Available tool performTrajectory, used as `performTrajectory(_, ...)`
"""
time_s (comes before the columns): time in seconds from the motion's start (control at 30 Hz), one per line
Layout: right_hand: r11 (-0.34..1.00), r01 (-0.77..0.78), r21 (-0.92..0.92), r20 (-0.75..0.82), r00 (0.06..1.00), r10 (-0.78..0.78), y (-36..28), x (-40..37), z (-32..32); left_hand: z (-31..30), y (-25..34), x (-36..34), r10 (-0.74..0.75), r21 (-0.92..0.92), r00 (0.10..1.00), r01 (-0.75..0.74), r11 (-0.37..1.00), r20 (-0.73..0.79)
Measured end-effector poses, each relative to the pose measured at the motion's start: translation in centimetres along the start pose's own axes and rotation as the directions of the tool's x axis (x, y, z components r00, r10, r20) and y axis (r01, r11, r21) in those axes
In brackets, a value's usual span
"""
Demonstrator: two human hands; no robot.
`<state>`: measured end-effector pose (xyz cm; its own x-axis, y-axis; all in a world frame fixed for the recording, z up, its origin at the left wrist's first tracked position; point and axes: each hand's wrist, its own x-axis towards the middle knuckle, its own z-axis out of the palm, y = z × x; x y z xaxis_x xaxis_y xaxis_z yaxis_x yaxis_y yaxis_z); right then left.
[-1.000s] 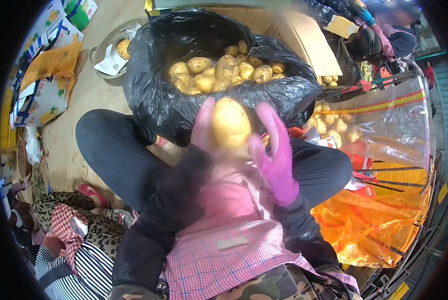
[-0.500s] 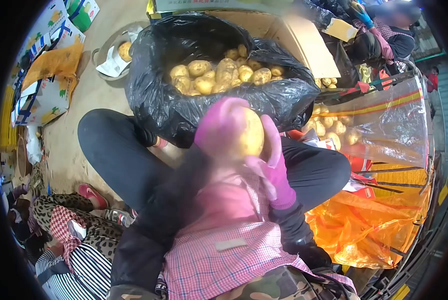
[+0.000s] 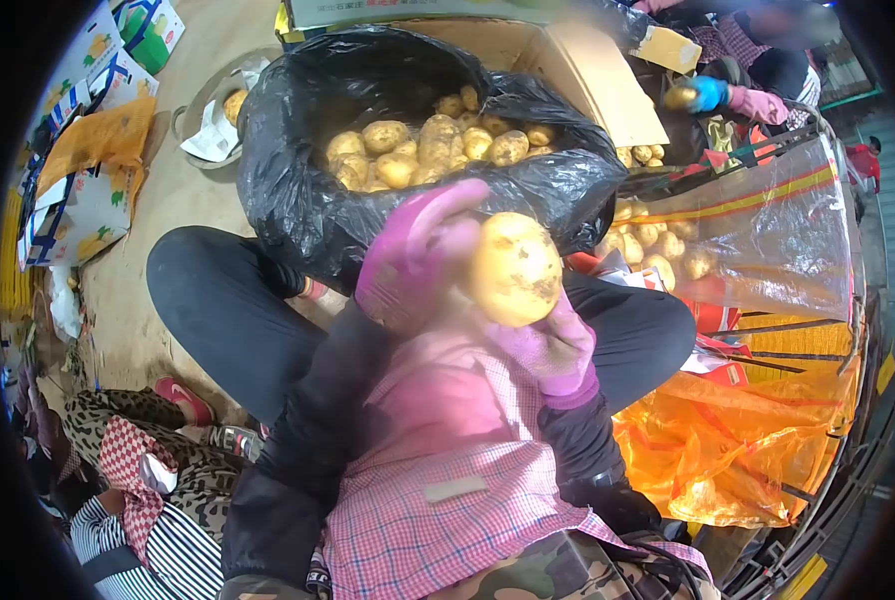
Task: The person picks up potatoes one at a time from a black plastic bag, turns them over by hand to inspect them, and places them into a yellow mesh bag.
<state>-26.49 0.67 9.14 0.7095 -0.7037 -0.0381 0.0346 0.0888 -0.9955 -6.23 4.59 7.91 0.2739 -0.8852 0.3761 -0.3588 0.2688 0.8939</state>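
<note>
A large yellow potato with dark specks (image 3: pixel 517 270) rests in my right hand (image 3: pixel 560 345), whose pink-gloved fingers wrap round its lower right side. My left hand (image 3: pixel 418 255), also in a pink glove and partly blurred, is just left of the potato. Its fingers are loosely curved and apart from the thumb, with nothing visible between them. Beyond both hands stands a black plastic bag (image 3: pixel 298 180), its mouth open on several potatoes (image 3: pixel 396 168).
A cardboard box (image 3: pixel 608 85) stands behind the bag. Potatoes lie by a clear sheet (image 3: pixel 768 240) at right, above orange mesh (image 3: pixel 728 450). A metal basin (image 3: pixel 183 125) is at left. A co-worker's blue-gloved hand (image 3: pixel 708 93) holds a potato; another person sits lower left.
My left hand has drawn slightly left off the potato, which now shows its broad face. My right hand has shifted beneath it. The co-worker's gloved hand has come down with a potato.
</note>
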Motion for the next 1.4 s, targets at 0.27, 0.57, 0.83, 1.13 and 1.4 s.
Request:
performTrajectory(0.27,0.788,-0.043,0.614,-0.063,0.993,0.103,-2.9,0.3,2.2,1.1,3.7,0.2,0.116,0.368,0.992,-0.128,0.921,0.056)
performTrajectory(0.57,0.909,-0.013,0.416,0.079,0.997,-0.022,-0.1,0.3,1.0,0.7,0.0,1.2,-0.387,-0.569,0.922,0.314,0.760,-0.007)
performTrajectory(0.83,0.943,-0.263,-0.204,-0.006,0.963,0.268,-0.2,-1.2,-1.8,1.6,-3.0,-0.1,-0.080,-0.232,0.991,0.104,0.967,0.109)
performTrajectory(1.13,0.608,0.222,-0.762,0.011,0.943,-0.331,-2.4,3.6,0.7,2.6,-2.2,-0.6,-0.468,-0.816,0.845,0.451,0.361,0.260)
performTrajectory(1.4,0.962,-0.134,0.240,0.056,0.991,0.124,-3.6,2.9,0.8,1.2,-4.1,-1.2,-0.037,0.186,0.998,0.045,0.981,-0.045)
